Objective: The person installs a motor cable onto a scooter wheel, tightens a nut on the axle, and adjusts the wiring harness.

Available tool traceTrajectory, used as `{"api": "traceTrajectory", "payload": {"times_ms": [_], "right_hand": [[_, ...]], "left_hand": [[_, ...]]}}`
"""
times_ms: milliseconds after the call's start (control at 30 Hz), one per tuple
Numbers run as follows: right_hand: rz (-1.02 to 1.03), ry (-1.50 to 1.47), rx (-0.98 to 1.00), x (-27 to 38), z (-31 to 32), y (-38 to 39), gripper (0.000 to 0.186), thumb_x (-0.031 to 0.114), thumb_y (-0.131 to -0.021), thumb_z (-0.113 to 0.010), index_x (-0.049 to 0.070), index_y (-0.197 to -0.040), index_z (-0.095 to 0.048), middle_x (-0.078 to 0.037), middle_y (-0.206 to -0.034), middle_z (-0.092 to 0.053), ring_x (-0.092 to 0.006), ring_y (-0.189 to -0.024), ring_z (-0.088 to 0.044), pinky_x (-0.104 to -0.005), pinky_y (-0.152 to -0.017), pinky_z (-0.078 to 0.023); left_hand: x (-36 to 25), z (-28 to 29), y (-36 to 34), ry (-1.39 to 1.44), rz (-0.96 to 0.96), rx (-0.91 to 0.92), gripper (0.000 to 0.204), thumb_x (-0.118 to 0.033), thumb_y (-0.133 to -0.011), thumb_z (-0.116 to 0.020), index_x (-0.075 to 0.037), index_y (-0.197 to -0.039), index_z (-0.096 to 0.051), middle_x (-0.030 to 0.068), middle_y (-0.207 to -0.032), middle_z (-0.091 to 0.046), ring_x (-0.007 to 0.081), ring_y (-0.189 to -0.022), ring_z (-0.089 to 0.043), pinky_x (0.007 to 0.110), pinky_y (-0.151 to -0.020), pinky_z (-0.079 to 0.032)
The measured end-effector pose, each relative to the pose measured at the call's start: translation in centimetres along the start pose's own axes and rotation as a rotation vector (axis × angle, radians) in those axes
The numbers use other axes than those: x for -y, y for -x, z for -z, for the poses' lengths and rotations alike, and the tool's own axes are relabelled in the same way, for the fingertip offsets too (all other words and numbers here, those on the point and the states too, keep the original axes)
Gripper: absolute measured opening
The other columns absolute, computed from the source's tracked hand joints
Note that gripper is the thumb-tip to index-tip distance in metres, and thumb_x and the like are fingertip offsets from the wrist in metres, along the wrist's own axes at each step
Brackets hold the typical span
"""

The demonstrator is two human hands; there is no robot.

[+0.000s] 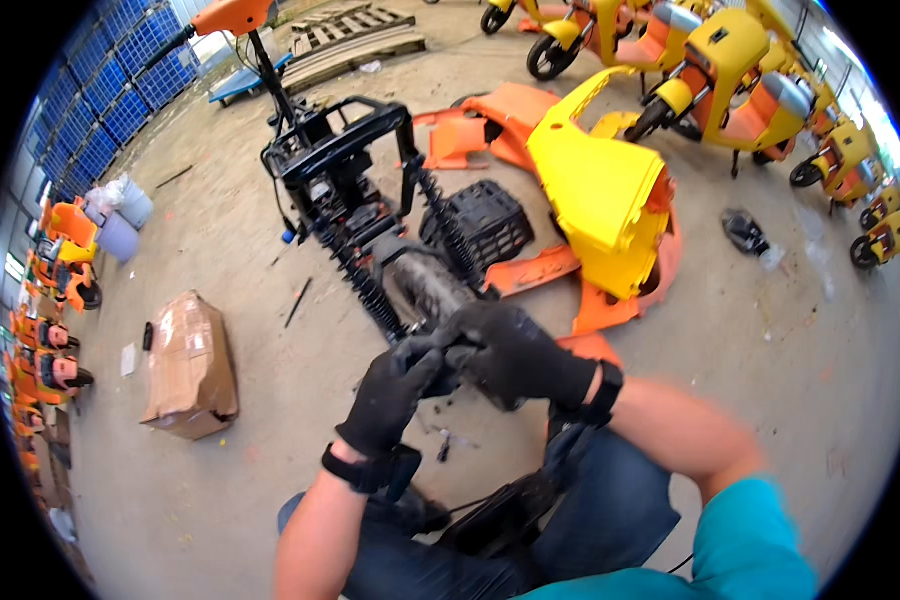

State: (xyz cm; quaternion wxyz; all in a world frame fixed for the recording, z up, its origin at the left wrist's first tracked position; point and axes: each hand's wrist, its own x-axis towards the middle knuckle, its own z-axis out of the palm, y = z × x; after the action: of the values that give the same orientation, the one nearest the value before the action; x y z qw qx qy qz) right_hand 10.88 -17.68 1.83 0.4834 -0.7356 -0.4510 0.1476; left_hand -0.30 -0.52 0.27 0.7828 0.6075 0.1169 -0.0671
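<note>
My left hand [380,400] and my right hand [510,355], in black gloves, meet at the near end of a stripped black scooter frame [405,120]. Both have their fingers bent and close together at the lower end of the left coil shock [355,270], beside the grimy black wheel [430,285]. What they grip is hidden by the gloves. A second coil shock [445,225] rises on the right. An orange handlebar cover [225,15] tops the steering column, and small dark pieces [445,445] lie on the floor below my hands.
Yellow [600,220] and orange [500,120] body panels lie beside the frame, with a black plastic tray [480,225]. A cardboard box [190,370] is at left. Parked scooters [720,80] line the right and far left. Wooden pallets [340,45] and blue tanks [110,90] stand behind.
</note>
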Motion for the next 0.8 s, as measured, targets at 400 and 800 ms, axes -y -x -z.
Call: {"api": "traceTrajectory", "payload": {"times_ms": [400, 800], "right_hand": [[-0.036, -0.034, 0.029, 0.8, -0.5, -0.3, 0.024, 0.007, -0.080, -0.071, 0.004, -0.103, -0.066, -0.016, -0.095, -0.069, -0.0275, -0.088, -0.068, -0.0365, -0.078, -0.052], [-0.095, -0.067, 0.069, 1.4, -0.6, -0.6, 0.026, 0.007, -0.084, -0.068, -0.001, -0.108, -0.066, -0.014, -0.102, -0.068, -0.0230, -0.094, -0.066, -0.0335, -0.085, -0.050]], "left_hand": [[0.0, 0.4, 0.8, -0.065, -0.024, -0.042, 0.029, -0.027, -0.099, -0.058, 0.000, -0.108, -0.061, 0.0045, -0.091, -0.066, 0.0116, -0.078, -0.063, 0.027, -0.073, -0.053], [0.4, 0.8, 0.6, -0.085, -0.105, -0.038, 0.017, -0.015, -0.096, -0.058, 0.001, -0.102, -0.059, 0.0025, -0.083, -0.060, 0.0087, -0.070, -0.056, 0.026, -0.064, -0.048]]}}
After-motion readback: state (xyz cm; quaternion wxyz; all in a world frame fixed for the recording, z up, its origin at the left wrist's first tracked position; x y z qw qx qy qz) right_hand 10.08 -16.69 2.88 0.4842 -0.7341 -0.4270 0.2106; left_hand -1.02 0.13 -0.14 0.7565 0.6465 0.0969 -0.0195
